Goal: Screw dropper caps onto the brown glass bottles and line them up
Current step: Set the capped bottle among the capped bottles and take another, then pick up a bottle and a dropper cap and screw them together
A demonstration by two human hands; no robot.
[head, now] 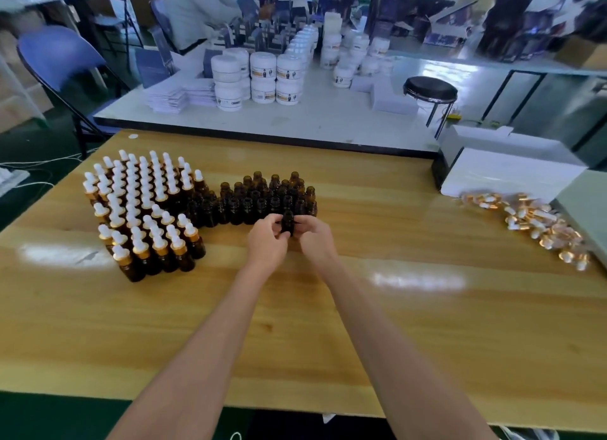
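Item: one brown glass bottle (pixel 288 222), uncapped, upright, held just in front of the uncapped bottle cluster (pixel 262 198), near the table's middle.
Holding: left hand (pixel 266 241) and right hand (pixel 314 239). The fingers (pixel 277 225) of both were curled round its sides, and no cap was visible in either.
To its left: capped bottles (pixel 141 209), ranked in rows, touching the uncapped lot.
Far right, well apart: loose dropper caps (pixel 538 224), heaped on the table (pixel 361 308).
Handling note, as judgement: one hand should steady the bottle upright while the other fetches a cap. The pipette should enter the neck straight and the threads seat before turning, or the collar might cross-thread.
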